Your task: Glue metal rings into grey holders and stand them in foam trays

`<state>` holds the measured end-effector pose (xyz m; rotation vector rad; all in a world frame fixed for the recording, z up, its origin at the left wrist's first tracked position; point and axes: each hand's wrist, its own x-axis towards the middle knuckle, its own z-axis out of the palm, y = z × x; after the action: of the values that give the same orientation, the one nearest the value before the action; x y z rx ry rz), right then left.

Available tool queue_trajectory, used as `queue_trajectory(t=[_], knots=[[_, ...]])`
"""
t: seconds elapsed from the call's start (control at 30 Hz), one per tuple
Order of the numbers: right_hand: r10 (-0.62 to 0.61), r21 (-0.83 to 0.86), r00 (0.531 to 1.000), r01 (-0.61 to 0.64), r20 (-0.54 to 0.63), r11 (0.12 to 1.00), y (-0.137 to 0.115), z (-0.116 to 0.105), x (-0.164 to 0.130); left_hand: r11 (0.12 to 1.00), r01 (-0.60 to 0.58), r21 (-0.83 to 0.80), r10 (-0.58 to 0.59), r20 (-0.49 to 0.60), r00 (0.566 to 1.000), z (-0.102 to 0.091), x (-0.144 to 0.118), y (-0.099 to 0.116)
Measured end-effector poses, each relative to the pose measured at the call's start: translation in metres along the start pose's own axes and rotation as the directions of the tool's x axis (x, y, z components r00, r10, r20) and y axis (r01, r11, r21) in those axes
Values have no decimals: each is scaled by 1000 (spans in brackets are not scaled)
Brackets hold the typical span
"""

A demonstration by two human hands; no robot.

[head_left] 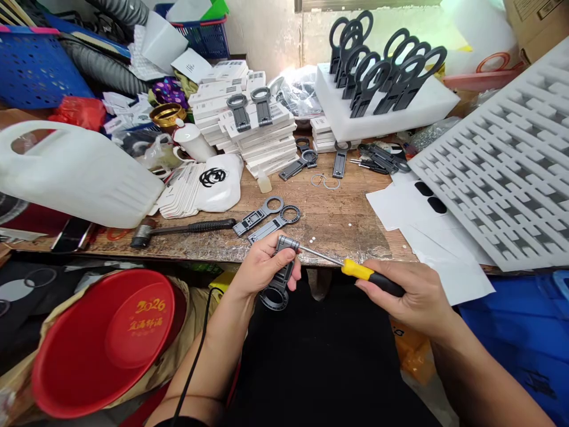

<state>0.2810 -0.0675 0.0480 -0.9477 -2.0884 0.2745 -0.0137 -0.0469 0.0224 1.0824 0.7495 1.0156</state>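
Note:
My left hand [265,265] is closed around a dark grey ring-ended bracket [274,296], whose ring points down toward my lap. In my right hand [406,290] is a screwdriver [358,270] with a yellow and black handle. Its shaft runs left and its tip meets the hinge end at the top of the bracket. The exact contact at the tip is too small to tell. Just beyond my left hand, two more grey ring-ended pieces [260,218] lie on the wooden table. A hammer [182,228] with a black grip rests left of them.
White foam block [355,121] holds several upright ring brackets at the back. Stacked white boxes [267,142] stand behind the table's middle. A slotted white foam sheet [502,172] leans at right; a white jug [75,172] lies at left. Below sits a red basin [57,356].

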Motion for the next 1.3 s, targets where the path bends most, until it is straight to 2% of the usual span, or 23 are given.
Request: queue_trajectory(t=[0.23,0.33,0.43,0.53,0.6,0.63,0.7,0.77,0.8,0.83,0.87,0.93,0.97,1.0,1.03,1.07,1.1,1.13,1.17,1.2,1.27,1.3], knots=[[-115,-185,993,118,28,976,8,0,-3,998,58,-3,-58,-7,998,0,3,1],[-110,-192,993,114,35,975,8,0,-2,997,80,-8,-80,-30,996,3,3,0],[7,-127,996,3,84,992,7,-4,0,993,114,-16,-115,-92,989,8,6,-4],[213,-71,959,-203,189,977,25,-12,0,990,118,-83,-134,-225,965,10,13,-8],[350,-131,929,-335,117,933,54,-18,-4,985,67,-158,-121,-363,924,8,19,-9],[412,-206,911,-398,27,894,73,-19,-6,980,29,-194,-112,-433,894,7,21,-9],[509,-419,854,-503,-108,756,112,-22,-12,965,-44,-260,-105,-533,839,4,25,-9],[564,-576,809,-544,-167,610,140,-20,-16,940,-90,-328,-120,-566,816,5,28,-8],[563,-619,804,-545,-194,565,146,-17,-16,925,-105,-365,-132,-569,812,7,30,-8],[538,-629,812,-543,-225,556,146,-13,-16,907,-121,-403,-146,-571,808,10,32,-8],[495,-602,830,-538,-256,591,139,-6,-15,887,-144,-439,-156,-578,801,15,34,-10],[428,-414,860,-509,-277,754,108,15,-11,839,-226,-495,-154,-615,773,26,41,-13],[419,-229,879,-467,-228,854,88,29,-10,813,-280,-510,-139,-637,759,32,44,-16],[448,0,891,-449,-78,893,67,42,-8,791,-330,-515,-114,-654,748,38,47,-18],[455,232,883,-469,113,852,48,56,-6,776,-370,-510,-82,-664,744,43,49,-21],[437,402,852,-522,289,752,32,67,-4,770,-396,-501,-45,-662,749,47,50,-23],[448,490,812,-584,375,648,21,76,-2,771,-405,-491,-10,-646,764,49,50,-25],[477,540,781,-624,404,565,16,80,1,779,-394,-487,15,-614,789,50,48,-26],[514,569,767,-635,383,523,15,79,5,793,-359,-492,23,-565,825,48,45,-26],[547,582,772,-619,325,528,18,74,9,813,-296,-502,10,-496,868,45,42,-26],[520,559,823,-549,230,622,31,55,21,857,-79,-508,-89,-298,950,34,32,-24],[463,528,853,-516,243,674,39,43,28,872,69,-484,-170,-169,971,28,28,-23]])
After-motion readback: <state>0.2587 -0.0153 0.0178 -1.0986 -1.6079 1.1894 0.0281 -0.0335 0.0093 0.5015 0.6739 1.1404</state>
